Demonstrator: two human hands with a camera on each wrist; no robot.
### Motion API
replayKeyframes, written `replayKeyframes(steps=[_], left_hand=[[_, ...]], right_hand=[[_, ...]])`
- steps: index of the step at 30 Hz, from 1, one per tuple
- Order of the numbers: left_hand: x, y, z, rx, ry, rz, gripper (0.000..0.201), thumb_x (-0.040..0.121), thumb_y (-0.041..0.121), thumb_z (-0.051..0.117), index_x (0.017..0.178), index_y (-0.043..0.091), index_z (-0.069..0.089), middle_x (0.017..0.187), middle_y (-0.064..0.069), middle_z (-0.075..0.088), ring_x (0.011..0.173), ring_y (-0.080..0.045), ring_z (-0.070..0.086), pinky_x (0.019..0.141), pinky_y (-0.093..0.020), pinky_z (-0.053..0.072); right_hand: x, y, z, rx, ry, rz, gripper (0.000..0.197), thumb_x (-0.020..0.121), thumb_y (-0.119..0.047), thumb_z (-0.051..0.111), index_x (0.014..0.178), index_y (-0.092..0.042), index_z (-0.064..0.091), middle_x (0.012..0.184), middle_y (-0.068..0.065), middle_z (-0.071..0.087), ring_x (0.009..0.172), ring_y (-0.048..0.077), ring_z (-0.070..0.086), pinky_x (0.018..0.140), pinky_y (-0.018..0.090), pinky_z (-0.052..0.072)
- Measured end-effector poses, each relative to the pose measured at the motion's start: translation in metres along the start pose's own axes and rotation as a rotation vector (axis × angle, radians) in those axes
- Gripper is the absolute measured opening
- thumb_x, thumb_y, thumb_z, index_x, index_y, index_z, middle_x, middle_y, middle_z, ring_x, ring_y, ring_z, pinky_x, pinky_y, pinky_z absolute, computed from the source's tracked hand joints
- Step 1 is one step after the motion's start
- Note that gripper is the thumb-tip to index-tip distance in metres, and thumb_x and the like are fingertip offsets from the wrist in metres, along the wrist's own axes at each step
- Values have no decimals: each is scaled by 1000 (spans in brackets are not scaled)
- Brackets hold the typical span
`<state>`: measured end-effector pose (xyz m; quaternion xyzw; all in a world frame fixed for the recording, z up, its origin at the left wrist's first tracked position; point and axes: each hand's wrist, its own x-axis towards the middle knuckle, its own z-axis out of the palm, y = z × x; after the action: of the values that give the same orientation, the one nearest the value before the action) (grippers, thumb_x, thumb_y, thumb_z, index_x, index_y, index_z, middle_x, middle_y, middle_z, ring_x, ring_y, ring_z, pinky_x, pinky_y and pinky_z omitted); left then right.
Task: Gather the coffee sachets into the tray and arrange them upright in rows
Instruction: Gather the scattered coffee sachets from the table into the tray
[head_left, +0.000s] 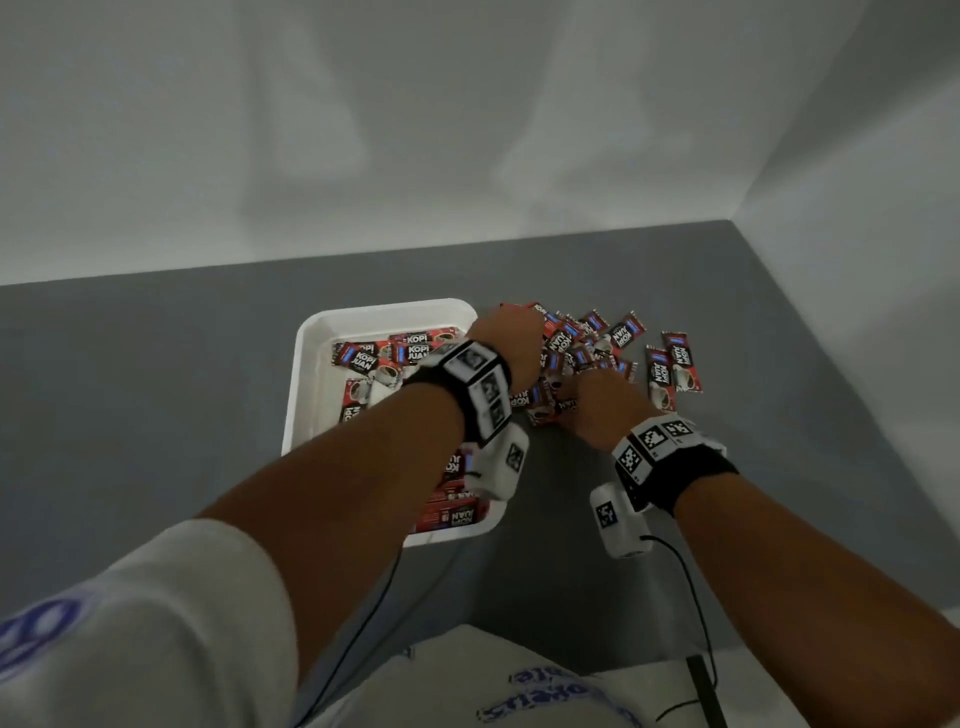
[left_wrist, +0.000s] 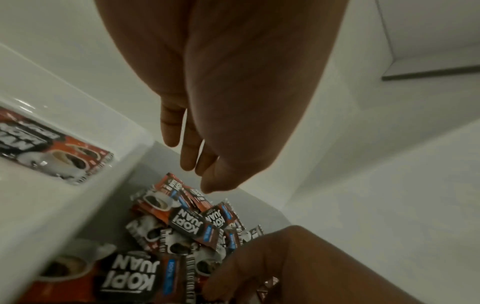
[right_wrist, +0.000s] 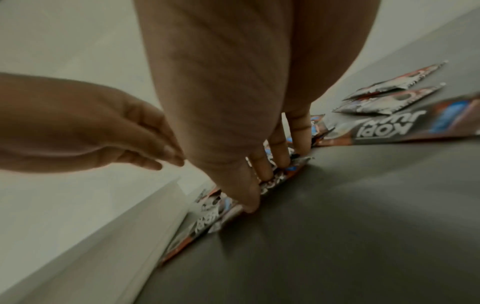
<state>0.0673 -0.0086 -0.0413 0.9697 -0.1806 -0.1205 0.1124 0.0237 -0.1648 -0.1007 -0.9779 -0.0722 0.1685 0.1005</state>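
A white tray (head_left: 306, 374) on the grey table holds several red-and-black coffee sachets (head_left: 395, 353) lying loose, and more (head_left: 452, 514) packed at its near end. A pile of loose sachets (head_left: 587, 343) lies on the table just right of the tray. My left hand (head_left: 511, 338) reaches across the tray's right rim. Its fingers (left_wrist: 187, 160) hang straight above the pile (left_wrist: 187, 222) and hold nothing. My right hand (head_left: 597, 400) is at the pile's near edge. Its thumb and fingers (right_wrist: 280, 156) stand in a line, pressing down on sachets (right_wrist: 275, 181) beside the tray wall (right_wrist: 103, 236).
A few sachets (head_left: 675, 369) lie apart at the pile's right side. White walls close off the table at the back and on the right. Black cables (head_left: 696, 587) run from the wrist cameras over the table's near edge.
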Motion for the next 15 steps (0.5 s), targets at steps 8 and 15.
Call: replayKeyframes(steps=[8, 15], left_hand=[[66, -3, 63, 65, -77, -52, 33, 91, 29, 64, 123, 20, 63, 119, -6, 69, 108, -26, 67, 95, -39, 54], [54, 8, 52, 133, -111, -31, 8, 84, 21, 67, 87, 19, 60, 87, -3, 66, 78, -21, 64, 67, -29, 49]], right_hand=[[14, 24, 35, -69, -12, -77, 42, 83, -48, 55, 111, -22, 74, 112, 7, 71, 103, 32, 66, 85, 40, 56], [-6, 20, 7, 65, -44, -109, 27, 94, -26, 62, 101, -3, 72, 100, 16, 72, 91, 33, 69, 74, 33, 51]])
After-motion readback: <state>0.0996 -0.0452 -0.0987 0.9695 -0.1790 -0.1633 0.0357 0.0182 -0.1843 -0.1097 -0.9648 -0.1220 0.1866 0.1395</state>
